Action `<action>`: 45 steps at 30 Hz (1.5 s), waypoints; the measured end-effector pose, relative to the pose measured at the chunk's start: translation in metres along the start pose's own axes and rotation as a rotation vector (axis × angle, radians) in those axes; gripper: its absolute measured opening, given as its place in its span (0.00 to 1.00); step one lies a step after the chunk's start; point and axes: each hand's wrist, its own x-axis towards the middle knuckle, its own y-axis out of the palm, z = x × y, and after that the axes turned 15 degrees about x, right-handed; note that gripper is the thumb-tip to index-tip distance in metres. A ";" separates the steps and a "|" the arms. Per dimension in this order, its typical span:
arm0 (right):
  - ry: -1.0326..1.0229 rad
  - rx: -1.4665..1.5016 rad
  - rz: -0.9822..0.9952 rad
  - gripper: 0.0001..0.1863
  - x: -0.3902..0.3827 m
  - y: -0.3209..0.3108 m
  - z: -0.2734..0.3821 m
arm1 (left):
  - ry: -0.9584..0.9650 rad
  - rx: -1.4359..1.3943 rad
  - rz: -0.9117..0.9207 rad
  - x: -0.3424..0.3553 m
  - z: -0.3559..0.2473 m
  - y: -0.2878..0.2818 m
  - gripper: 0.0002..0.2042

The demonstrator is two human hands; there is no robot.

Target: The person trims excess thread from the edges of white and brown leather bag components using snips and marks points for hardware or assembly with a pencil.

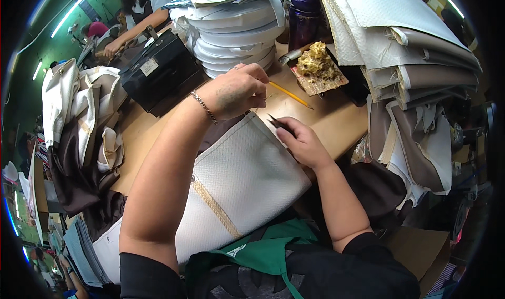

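A white woven fabric piece (247, 167) with a tan braided strip lies across my lap and the table's edge. Above its far corner is my left hand (234, 91), a chain bracelet at the wrist. Its fingers are curled together as in a pinch; whatever they hold is too fine or hidden to make out. By the fabric's right edge, my right hand (304, 141) is closed around small dark thread snips (274, 122). Their pointed tips stick out toward the fabric's corner, and the rest is covered by my fingers.
A yellow pencil (291, 95) lies beyond my hands, near a yellowish lump (318, 67). Behind stand stacked white tape rolls (236, 36) and a black box (158, 70). Fabric piles (405, 52) rise at right and more fabric (79, 109) at left. Another person works at the back left.
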 end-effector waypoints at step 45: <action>0.039 -0.049 -0.208 0.13 0.021 -0.021 -0.011 | -0.073 0.073 -0.212 -0.098 -0.033 -0.058 0.05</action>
